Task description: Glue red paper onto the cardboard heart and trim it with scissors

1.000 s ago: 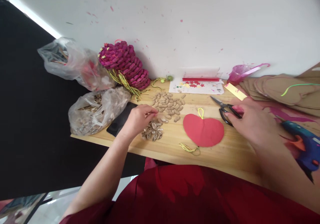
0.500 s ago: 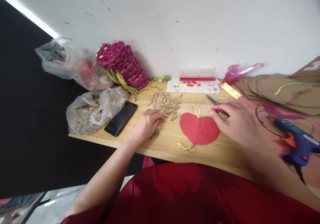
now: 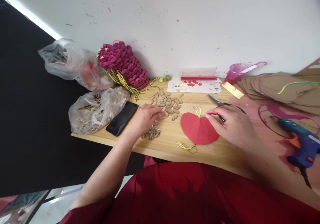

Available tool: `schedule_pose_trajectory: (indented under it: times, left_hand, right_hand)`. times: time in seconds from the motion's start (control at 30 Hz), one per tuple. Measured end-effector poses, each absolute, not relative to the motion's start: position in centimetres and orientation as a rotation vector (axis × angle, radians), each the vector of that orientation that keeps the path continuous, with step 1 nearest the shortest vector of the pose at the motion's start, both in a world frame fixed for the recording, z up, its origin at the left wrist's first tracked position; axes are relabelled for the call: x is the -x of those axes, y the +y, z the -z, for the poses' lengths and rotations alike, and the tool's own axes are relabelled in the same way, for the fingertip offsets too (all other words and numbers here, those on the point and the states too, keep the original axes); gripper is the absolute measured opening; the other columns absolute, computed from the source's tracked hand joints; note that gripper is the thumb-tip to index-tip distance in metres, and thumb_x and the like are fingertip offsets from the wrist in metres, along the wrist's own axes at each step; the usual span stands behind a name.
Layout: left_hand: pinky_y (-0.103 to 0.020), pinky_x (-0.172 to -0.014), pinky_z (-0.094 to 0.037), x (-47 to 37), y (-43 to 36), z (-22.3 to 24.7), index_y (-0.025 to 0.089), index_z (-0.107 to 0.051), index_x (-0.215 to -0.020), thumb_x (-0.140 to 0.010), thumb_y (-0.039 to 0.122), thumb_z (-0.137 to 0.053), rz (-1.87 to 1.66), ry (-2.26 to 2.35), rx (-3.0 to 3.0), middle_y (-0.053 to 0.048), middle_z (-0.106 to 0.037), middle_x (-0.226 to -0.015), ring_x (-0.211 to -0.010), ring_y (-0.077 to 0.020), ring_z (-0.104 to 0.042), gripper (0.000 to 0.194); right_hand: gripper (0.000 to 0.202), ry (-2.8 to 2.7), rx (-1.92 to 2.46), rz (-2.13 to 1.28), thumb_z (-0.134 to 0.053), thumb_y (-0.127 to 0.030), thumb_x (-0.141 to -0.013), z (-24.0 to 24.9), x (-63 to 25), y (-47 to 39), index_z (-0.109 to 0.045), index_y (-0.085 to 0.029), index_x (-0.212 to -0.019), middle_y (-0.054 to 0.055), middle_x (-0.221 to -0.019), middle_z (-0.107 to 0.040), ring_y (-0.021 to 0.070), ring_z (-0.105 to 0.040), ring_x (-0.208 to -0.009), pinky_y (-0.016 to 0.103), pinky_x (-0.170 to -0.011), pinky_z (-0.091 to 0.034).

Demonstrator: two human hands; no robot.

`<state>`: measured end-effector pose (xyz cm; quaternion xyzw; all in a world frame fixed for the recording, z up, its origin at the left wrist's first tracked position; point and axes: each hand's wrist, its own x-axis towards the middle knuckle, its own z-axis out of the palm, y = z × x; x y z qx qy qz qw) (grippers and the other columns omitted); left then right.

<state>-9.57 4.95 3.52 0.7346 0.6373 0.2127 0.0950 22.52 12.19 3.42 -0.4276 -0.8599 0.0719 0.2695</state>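
A red heart-shaped cutout (image 3: 198, 129) with a yellow loop at its top lies on the wooden table. At its upper right edge is my right hand (image 3: 228, 122), thumb and forefinger pinched together; anything between them is too small to make out. Scissors (image 3: 215, 100) lie beneath and behind that hand, their handles partly covered. My left hand (image 3: 146, 117) is bent with its fingertips drawn together beside a pile of peanuts (image 3: 166, 101); what it holds, if anything, is hidden. Just below it sit empty-looking peanut shells (image 3: 154, 133). Yellow tassel threads (image 3: 184, 145) lie below the heart.
Left of my hand are a black phone (image 3: 122, 119) and a clear bag of shells (image 3: 98, 109). A magenta peanut craft (image 3: 123, 64) leans at the wall. Small paper stars (image 3: 191, 83) lie on white paper. At right are a blue glue gun (image 3: 297, 140) and cardboard shapes (image 3: 271, 87).
My right hand has moved left to the heart's edge, exposing more of the scissors' handles. My left hand has shifted up and left, uncovering the shells.
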Motion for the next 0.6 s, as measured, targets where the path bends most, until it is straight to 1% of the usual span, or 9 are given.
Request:
schedule_pose_trajectory:
  times: [0.13,0.27,0.4,0.47,0.6]
  left_hand:
    - [-0.038,-0.088,-0.048,9.6,4.4,-3.2,0.022,-0.076,-0.096,-0.089,0.017,-0.064,-0.696,1.975,-2.155,-0.005,-0.077,-0.096,-0.094,-0.0231,-0.065,0.015]
    - [-0.039,-0.090,-0.046,8.8,4.1,-2.6,0.024,-0.077,-0.091,-0.088,0.014,-0.064,-0.694,1.887,-2.204,-0.003,-0.077,-0.092,-0.095,-0.0227,-0.064,0.016]
    - [-0.041,-0.092,-0.046,9.0,4.0,-3.1,0.023,-0.077,-0.100,-0.092,0.018,-0.059,-0.760,1.977,-2.196,-0.005,-0.077,-0.101,-0.099,-0.0235,-0.065,0.020]
    - [-0.041,-0.091,-0.047,9.6,3.8,-3.7,0.022,-0.076,-0.101,-0.092,0.018,-0.059,-0.808,2.031,-2.176,-0.006,-0.077,-0.101,-0.098,-0.0235,-0.065,0.019]
    - [-0.041,-0.092,-0.047,10.7,3.0,-3.9,0.022,-0.077,-0.094,-0.089,0.018,-0.065,-0.706,1.961,-2.215,-0.004,-0.077,-0.094,-0.097,-0.0241,-0.064,0.014]
  right_hand:
    - [0.019,-2.288,1.114,-0.158,-0.054,-0.031,-0.092,-3.5,-22.3,11.9,-0.071,-0.024,-0.085,0.006,-0.090,-0.076,0.0257,-0.068,-0.089,0.041,-0.085,-0.050]
    - [0.018,-2.280,1.049,-0.145,-0.056,-0.031,-0.093,-3.4,-22.1,11.5,-0.070,-0.025,-0.084,0.005,-0.087,-0.075,0.0251,-0.068,-0.087,0.041,-0.086,-0.050]
    - [0.016,-2.273,1.001,-0.148,-0.057,-0.030,-0.093,-3.4,-22.1,11.3,-0.070,-0.025,-0.085,0.005,-0.088,-0.075,0.0255,-0.068,-0.087,0.041,-0.084,-0.050]
    - [0.016,-2.283,0.984,-0.152,-0.057,-0.030,-0.094,-3.5,-22.0,11.3,-0.069,-0.025,-0.085,0.006,-0.087,-0.075,0.0253,-0.068,-0.085,0.040,-0.083,-0.051]
    - [0.016,-2.303,0.978,-0.152,-0.057,-0.030,-0.094,-3.5,-21.9,11.3,-0.068,-0.025,-0.085,0.005,-0.086,-0.074,0.0245,-0.067,-0.083,0.040,-0.082,-0.050]
